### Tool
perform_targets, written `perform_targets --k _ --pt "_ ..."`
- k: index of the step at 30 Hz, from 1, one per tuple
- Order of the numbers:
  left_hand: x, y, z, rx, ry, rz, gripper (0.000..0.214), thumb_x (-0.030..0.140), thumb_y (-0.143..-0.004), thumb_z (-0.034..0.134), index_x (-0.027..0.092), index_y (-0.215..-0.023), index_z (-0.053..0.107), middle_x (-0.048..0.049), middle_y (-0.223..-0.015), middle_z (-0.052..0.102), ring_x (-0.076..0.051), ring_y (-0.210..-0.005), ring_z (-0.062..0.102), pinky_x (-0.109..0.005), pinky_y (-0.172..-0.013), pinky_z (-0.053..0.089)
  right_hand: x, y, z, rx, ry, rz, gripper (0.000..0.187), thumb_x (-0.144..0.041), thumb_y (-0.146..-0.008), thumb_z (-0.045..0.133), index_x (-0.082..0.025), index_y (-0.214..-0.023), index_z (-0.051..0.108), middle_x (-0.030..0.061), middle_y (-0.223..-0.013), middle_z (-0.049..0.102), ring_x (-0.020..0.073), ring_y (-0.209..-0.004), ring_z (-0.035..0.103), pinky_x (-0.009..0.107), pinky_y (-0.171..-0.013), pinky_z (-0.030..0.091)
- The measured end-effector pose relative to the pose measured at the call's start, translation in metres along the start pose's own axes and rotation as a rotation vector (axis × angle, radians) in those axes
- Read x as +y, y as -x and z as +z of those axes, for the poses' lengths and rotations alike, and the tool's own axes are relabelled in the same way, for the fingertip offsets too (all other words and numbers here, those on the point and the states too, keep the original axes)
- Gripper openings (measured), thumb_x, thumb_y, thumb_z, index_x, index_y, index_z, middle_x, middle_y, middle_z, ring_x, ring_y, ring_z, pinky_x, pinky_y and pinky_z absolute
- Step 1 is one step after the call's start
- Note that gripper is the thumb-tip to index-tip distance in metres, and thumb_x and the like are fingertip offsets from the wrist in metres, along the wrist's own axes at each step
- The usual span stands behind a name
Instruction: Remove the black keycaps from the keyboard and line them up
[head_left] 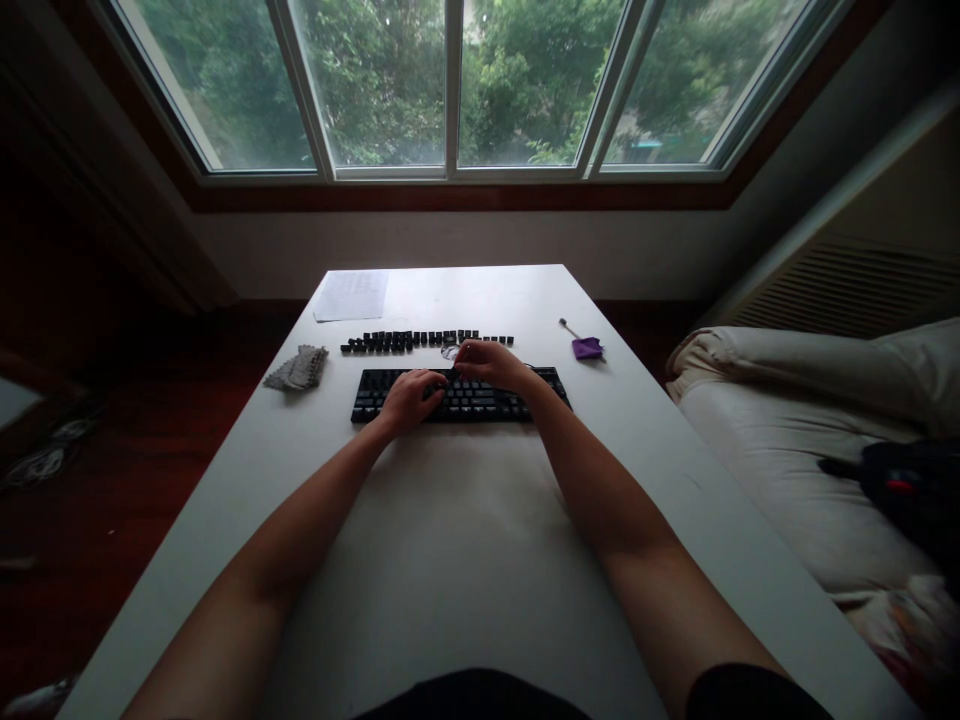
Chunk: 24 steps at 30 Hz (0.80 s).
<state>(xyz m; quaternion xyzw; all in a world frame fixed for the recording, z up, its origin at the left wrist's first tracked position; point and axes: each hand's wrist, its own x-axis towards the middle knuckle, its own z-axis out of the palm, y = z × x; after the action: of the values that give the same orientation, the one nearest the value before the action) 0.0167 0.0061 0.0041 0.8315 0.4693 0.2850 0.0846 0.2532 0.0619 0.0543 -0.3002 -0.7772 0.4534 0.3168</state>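
A black keyboard (480,400) lies across the far middle of the white table (465,560). My left hand (411,397) rests on its left half with the fingers curled down onto the keys. My right hand (487,362) is at the keyboard's top edge, fingers pinched together around something small and dark that I cannot make out. Just behind the keyboard, a row of loose black keycaps (420,341) is lined up on the table. A thin wire tool (450,352) lies next to my right hand.
A grey cloth (298,368) lies left of the keyboard. A sheet of paper (351,294) sits at the far left corner. A purple item with a small brush (583,344) lies at the right. A bed (810,440) stands right of the table, and a window (457,90) is beyond it.
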Motion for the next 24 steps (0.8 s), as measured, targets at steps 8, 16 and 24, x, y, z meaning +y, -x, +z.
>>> perform_targets --k 8,16,24 --pt "0.007 0.002 0.005 -0.014 -0.05 -0.012 0.025 0.026 -0.089 0.063 0.025 -0.114 0.069 -0.0055 -0.11 0.07 -0.026 -0.108 0.061 -0.043 -0.097 0.047 -0.003 0.002 -0.002 -0.07 0.012 0.031 0.021 -0.037 -0.085 0.071 -0.017 -0.092 0.067 0.0024 -0.076 0.072 0.0159 -0.067 0.068 0.028 -0.064 0.054" --pt "0.013 0.003 0.003 -0.007 -0.044 0.008 0.023 0.028 -0.09 0.063 0.026 -0.112 0.07 -0.0056 -0.107 0.069 -0.026 -0.105 0.06 -0.043 -0.096 0.048 0.002 0.001 -0.005 -0.047 -0.047 0.091 0.021 -0.036 -0.084 0.072 -0.017 -0.091 0.067 0.0014 -0.073 0.07 0.0143 -0.064 0.067 0.026 -0.062 0.054" --pt "0.013 0.004 -0.001 -0.031 -0.02 0.032 0.023 0.032 -0.092 0.061 0.027 -0.113 0.071 -0.0062 -0.107 0.067 -0.026 -0.106 0.059 -0.044 -0.096 0.049 -0.006 0.003 -0.007 -0.07 -0.06 0.106 0.018 -0.034 -0.084 0.071 -0.017 -0.087 0.065 0.0003 -0.071 0.068 0.013 -0.063 0.065 0.024 -0.059 0.052"
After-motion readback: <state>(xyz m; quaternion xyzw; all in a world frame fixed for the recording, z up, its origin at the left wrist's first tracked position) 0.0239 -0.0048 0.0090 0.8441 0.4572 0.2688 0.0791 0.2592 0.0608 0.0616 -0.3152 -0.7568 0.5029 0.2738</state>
